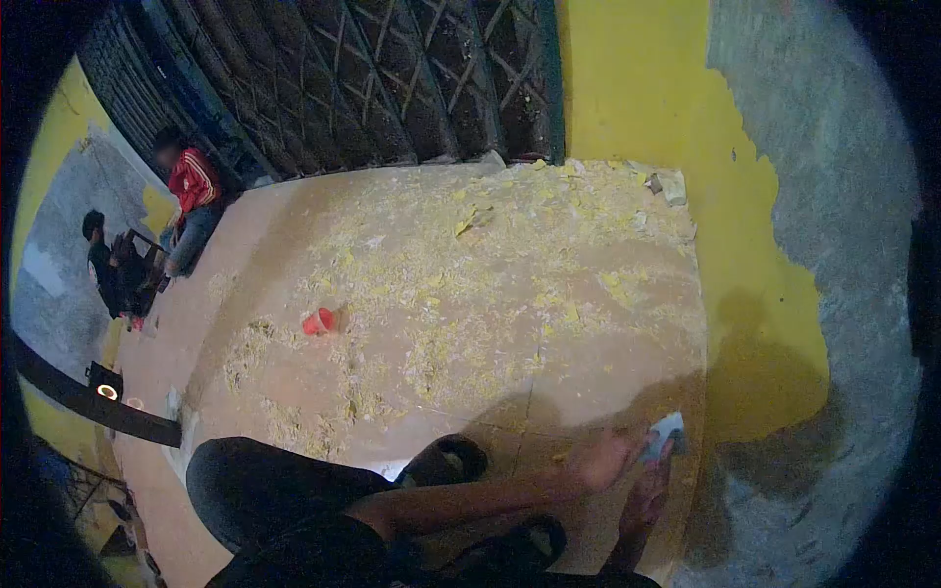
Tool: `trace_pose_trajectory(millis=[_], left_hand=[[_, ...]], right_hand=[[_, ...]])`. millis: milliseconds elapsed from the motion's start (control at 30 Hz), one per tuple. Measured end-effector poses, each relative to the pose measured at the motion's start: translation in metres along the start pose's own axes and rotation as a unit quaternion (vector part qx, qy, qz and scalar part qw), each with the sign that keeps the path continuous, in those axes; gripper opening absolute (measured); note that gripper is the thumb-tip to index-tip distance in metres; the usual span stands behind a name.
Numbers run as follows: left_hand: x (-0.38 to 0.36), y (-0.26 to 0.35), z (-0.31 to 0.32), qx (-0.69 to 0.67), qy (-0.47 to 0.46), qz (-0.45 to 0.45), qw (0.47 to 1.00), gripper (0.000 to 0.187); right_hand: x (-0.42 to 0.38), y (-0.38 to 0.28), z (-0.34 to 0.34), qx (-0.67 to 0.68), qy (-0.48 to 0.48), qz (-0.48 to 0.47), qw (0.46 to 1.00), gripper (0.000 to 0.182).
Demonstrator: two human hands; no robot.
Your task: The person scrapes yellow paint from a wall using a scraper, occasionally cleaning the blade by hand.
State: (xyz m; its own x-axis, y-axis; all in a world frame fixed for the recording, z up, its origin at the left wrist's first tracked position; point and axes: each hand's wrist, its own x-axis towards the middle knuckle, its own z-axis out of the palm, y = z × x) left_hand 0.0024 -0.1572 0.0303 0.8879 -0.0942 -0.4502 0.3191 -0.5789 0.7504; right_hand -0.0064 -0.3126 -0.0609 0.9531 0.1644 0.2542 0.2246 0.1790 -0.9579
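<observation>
A small scraper (669, 424) with a pale, flat blade is held low beside the wall, near the right edge of the floor. My left hand (602, 461) reaches across from the left and closes on its left side. From below, my right hand (647, 492) is also closed around it, thumb upward along the body. Fingers cover most of the scraper's handle. The yellow wall (760, 343) is just right of the blade, with yellow paint ending raggedly against bare grey plaster (833, 196).
Yellow and white paint flakes (431, 294) litter the tiled floor. A red bucket (319, 321) lies tipped mid-floor. A folding metal gate (392, 78) stands at the back. Two people (196, 191) sit by the left wall. A lit lamp (107, 392) is at left.
</observation>
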Motion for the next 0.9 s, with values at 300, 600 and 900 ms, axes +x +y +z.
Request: trace_pose_trajectory(millis=[300, 600, 900], left_hand=[[0.020, -0.024, 0.078, -0.276, 0.176, 0.206, 0.922, 0.047], [-0.007, 0.011, 0.010, -0.436, 0.040, -0.029, 0.898, 0.046], [-0.007, 0.003, 0.026, -0.258, 0.092, 0.129, 0.953, 0.045]], right_hand=[[0.002, -0.005, -0.015, -0.017, -0.053, 0.100, 0.993, 0.055], [-0.025, 0.040, -0.052, -0.336, -0.005, 0.143, 0.931, 0.049], [-0.017, 0.044, -0.055, -0.330, 0.029, 0.143, 0.933, 0.040]])
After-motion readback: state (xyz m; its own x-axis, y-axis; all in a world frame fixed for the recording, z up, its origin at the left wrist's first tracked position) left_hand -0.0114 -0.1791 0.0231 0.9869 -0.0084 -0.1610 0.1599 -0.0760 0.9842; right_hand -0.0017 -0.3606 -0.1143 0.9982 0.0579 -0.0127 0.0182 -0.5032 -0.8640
